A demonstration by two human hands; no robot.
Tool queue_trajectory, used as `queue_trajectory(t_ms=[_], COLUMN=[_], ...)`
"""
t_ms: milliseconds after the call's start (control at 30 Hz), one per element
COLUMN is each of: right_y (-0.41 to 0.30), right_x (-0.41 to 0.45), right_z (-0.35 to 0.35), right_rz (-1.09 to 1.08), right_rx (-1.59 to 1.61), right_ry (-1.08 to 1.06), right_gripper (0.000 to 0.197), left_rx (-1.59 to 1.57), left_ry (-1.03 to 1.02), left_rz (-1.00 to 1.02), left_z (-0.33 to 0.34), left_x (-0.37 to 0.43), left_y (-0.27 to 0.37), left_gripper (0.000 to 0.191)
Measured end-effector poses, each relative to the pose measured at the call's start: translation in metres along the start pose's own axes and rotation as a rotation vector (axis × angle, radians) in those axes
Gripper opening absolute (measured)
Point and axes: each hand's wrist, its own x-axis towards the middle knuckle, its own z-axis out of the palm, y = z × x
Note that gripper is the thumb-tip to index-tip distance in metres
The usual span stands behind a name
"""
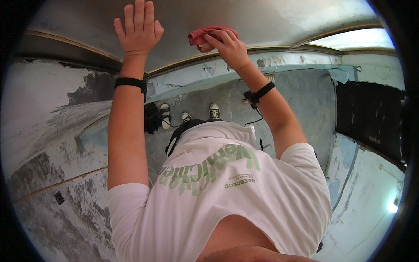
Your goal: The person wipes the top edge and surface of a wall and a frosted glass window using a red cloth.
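My left hand is raised at the upper left with its fingers spread, holding nothing. Its palm faces a large smooth grey panel; whether it touches the surface I cannot tell. To its right, my right hand grips a folded red cloth against or close to the same panel. The cloth is bunched under the fingers, and a paler part of it shows below. Black straps circle both forearms, the right one with a small device and a cable.
A ledge with torn light-blue covering runs below the panel. Worn sandals and a black bag lie on the grey floor near my feet. A dark doorway or panel is at the right, and a lit lamp at the lower right.
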Motion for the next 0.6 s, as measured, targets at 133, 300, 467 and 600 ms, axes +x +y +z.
queue_trajectory(t_ms=[133, 300, 467, 600], right_y=[0.000, -0.001, -0.002, -0.002], right_x=[-0.013, -0.030, -0.046, -0.067], right_z=[0.014, 0.038, 0.066, 0.100], right_rz=[-0.017, -0.037, -0.074, -0.094], right_rx=[0.013, 0.042, 0.102, 0.124], right_ry=[-0.048, -0.157, -0.180, -0.296], right_gripper=[0.050, 0.046, 0.046, 0.040], left_rx=[0.011, 0.020, 0.024, 0.025], left_ry=[0.007, 0.010, 0.020, 0.017], left_rz=[0.016, 0.024, 0.037, 0.044], left_z=[0.002, 0.003, 0.005, 0.005], left_x=[0.000, 0.001, 0.000, -0.001], left_y=[-0.001, -0.001, -0.002, -0.003], left_gripper=[0.065, 0.065, 0.066, 0.066])
